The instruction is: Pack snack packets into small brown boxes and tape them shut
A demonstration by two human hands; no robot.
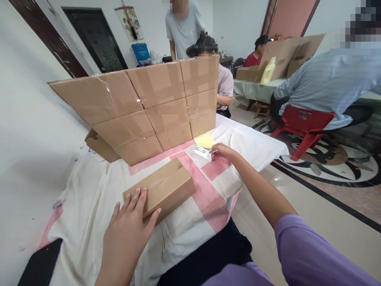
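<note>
A closed brown cardboard box [163, 184] lies slantwise on the cloth-covered table before me. My left hand [131, 212] rests on its near left end, fingers spread over the top and thumb along the front side. Farther off to the right, my right hand [222, 152] has its fingertips closed at the right end of a small white box-like object [202, 154] with a printed top. What kind of object it is, I cannot make out. A yellow sheet [204, 140] lies just behind it.
A tall taped cardboard screen [154, 107] stands across the table's far side, with an open carton [102, 147] at its left. A black phone [41, 262] lies at lower left. A person sits behind the screen; another sits on a red chair [306, 123] to the right.
</note>
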